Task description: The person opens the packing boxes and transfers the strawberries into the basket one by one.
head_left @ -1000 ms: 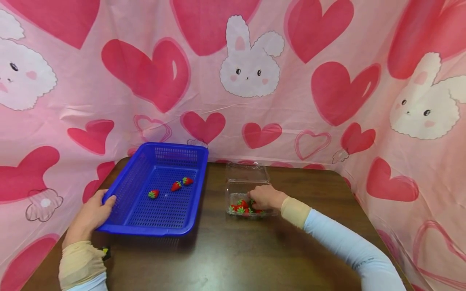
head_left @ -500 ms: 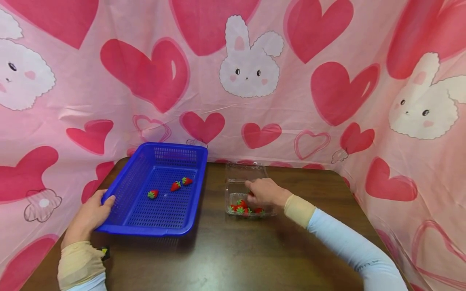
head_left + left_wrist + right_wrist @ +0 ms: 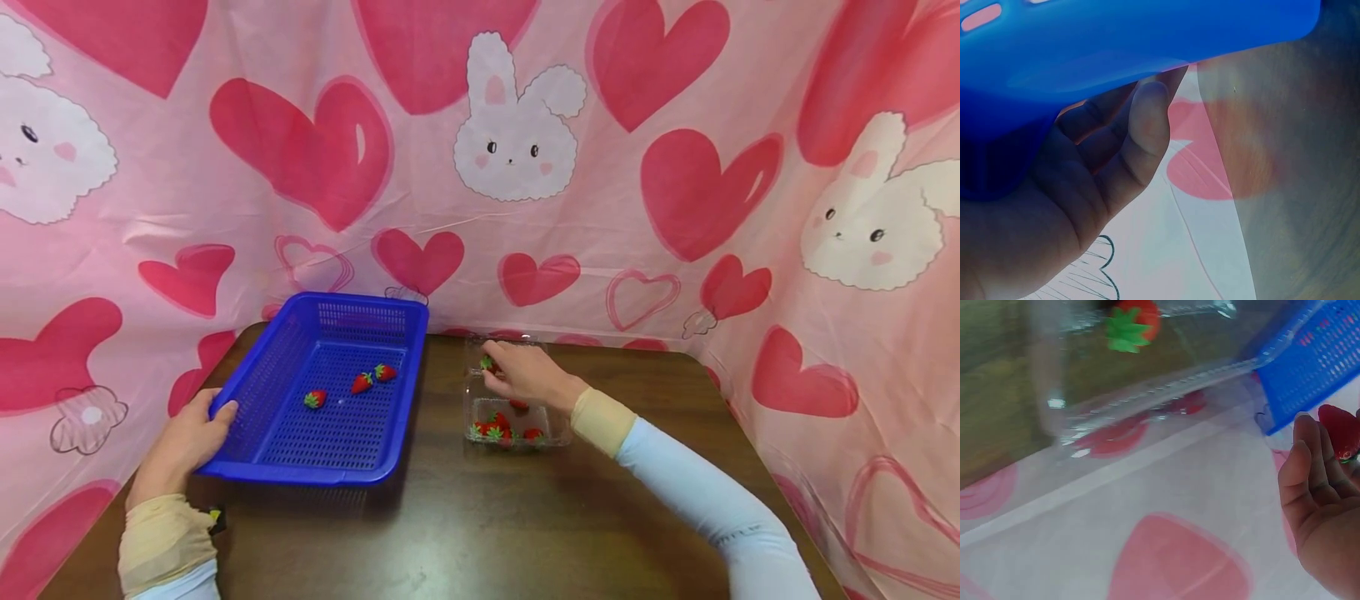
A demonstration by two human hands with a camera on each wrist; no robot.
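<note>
My left hand (image 3: 186,440) grips the near left side of a blue plastic basket (image 3: 318,475), thumb on the rim. In the left wrist view, the fingers curl against the basket's blue wall (image 3: 1147,37). Three red strawberries with green leaves, one of them the nearer left strawberry (image 3: 315,400), lie on the basket's slotted floor. My right hand (image 3: 532,372) holds a strawberry (image 3: 1340,432) over the back of a clear hinged plastic box (image 3: 553,429). Several more strawberries (image 3: 501,427) lie in that box, mostly along its front.
Both containers stand on a dark brown wooden table (image 3: 480,533), the basket to the left of the clear box. The box's lid is raised at the back. A pink curtain (image 3: 420,192) with hearts and rabbits hangs behind and beside the table.
My right hand has lifted out of the clear box and moved up and left, carrying a strawberry. My left hand and the basket have stayed in place.
</note>
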